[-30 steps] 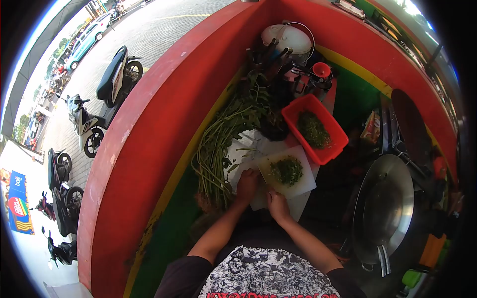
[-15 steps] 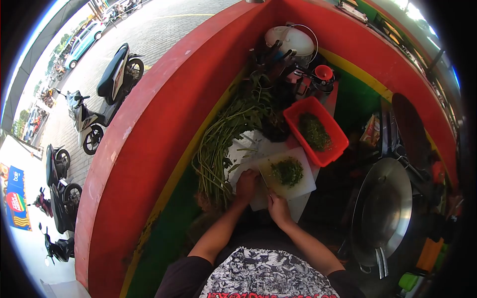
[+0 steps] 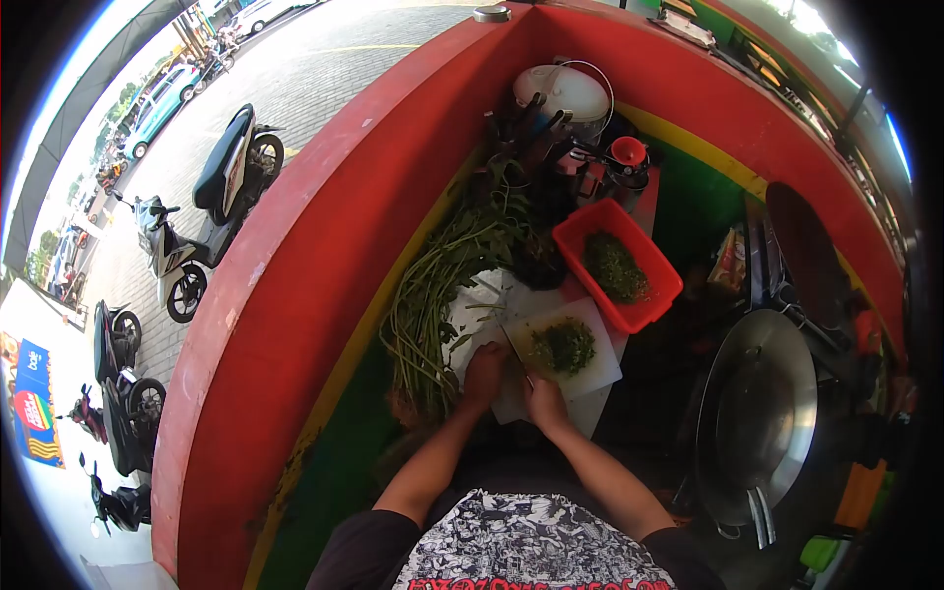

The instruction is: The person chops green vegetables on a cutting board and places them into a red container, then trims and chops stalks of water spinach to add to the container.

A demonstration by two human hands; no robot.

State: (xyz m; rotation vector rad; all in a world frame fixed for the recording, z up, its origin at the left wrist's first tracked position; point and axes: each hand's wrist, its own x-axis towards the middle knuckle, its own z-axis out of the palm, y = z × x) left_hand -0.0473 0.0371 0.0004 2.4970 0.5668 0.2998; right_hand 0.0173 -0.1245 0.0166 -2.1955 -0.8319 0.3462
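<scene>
My right hand (image 3: pixel 546 401) is closed round the handle of a knife (image 3: pixel 515 350), whose thin blade points up and left over the white cutting board (image 3: pixel 602 373). Chopped greens (image 3: pixel 563 346) lie in a pile on the board, right of the blade. My left hand (image 3: pixel 484 373) rests at the board's left edge beside the blade; its fingers are too dark to make out. Left of it spreads a heap of long-stemmed leafy greens (image 3: pixel 425 317). Beyond the board, a red plastic basin (image 3: pixel 657 307) holds more chopped greens (image 3: pixel 616 267).
A large wok (image 3: pixel 757 418) sits at the right. Behind the basin are a lidded pot (image 3: pixel 562 93) and a red funnel-like item (image 3: pixel 628 150). A red wall (image 3: pixel 324 216) curves along the left, with parked motorbikes (image 3: pixel 224 172) outside.
The view has shifted slightly, so the basin, board and pot appear a little further left. Both hands remain beside the board, with the knife still in my right hand.
</scene>
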